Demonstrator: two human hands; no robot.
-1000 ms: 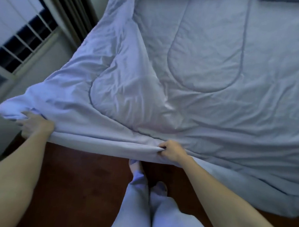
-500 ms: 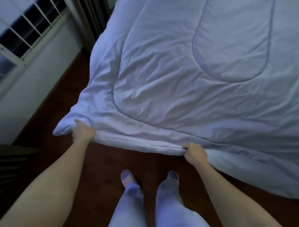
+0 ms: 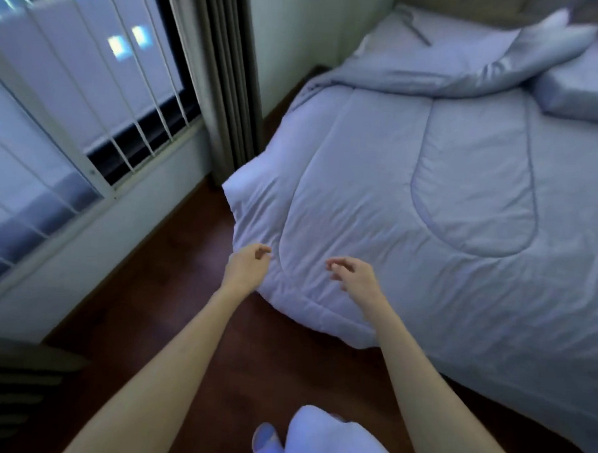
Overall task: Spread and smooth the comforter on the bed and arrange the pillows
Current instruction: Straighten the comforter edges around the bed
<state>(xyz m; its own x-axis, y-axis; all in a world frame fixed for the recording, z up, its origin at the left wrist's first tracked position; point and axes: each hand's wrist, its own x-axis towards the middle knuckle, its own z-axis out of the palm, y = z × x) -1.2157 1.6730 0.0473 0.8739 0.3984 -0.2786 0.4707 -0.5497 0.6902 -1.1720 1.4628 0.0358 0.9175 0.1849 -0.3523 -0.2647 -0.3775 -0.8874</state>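
Pale blue quilted comforter point(image 3: 411, 204) now lies released over the bed corner; my left hand point(image 3: 246, 267) and right hand point(image 3: 355, 275), gripping its hem earlier, hover loosely open, empty.

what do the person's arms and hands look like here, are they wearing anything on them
Both arms are bare up to the frame edge, with no sleeves in view. The left hand and right hand wear no gloves, and no rings, watch or bracelets are visible.

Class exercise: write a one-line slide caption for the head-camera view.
Both hands, left and right, hover open over the comforter corner; pillow at far end.
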